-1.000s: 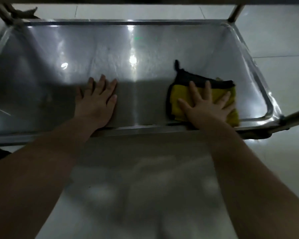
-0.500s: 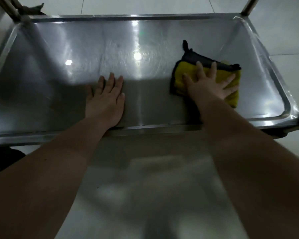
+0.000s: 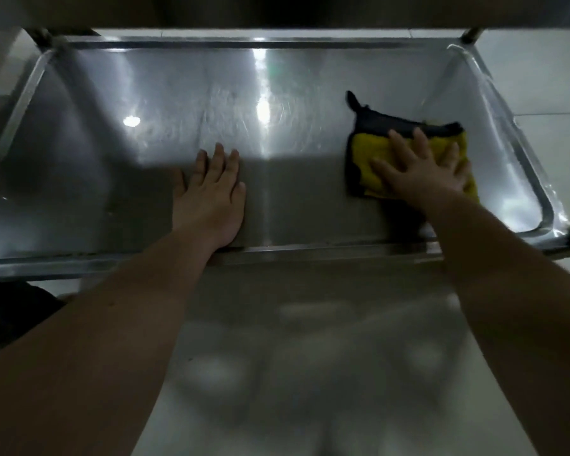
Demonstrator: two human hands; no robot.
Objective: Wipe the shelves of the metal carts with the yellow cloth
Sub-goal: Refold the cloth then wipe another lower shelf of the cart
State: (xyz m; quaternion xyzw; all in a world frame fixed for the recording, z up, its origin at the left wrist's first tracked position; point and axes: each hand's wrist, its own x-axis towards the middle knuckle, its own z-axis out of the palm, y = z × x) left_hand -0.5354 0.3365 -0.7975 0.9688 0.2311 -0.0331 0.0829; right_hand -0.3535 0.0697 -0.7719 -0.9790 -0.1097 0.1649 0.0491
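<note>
The metal cart shelf (image 3: 178,103) is a shiny steel tray with a raised rim, spread out below me. A yellow cloth (image 3: 372,149) with a dark border lies flat on its right part, apart from the right wall. My right hand (image 3: 422,172) presses down on the cloth with fingers spread, covering most of it. My left hand (image 3: 211,195) rests palm-down on bare steel near the shelf's middle, just inside the front rim, holding nothing.
The dark edge of an upper shelf (image 3: 277,11) crosses the top of the view. A cart post (image 3: 471,34) rises at the far right corner. Pale floor tiles (image 3: 547,77) lie to the right and below the front rim.
My right hand has pushed the cloth away from the front rim toward the back of the shelf. My left hand has stayed where it was.
</note>
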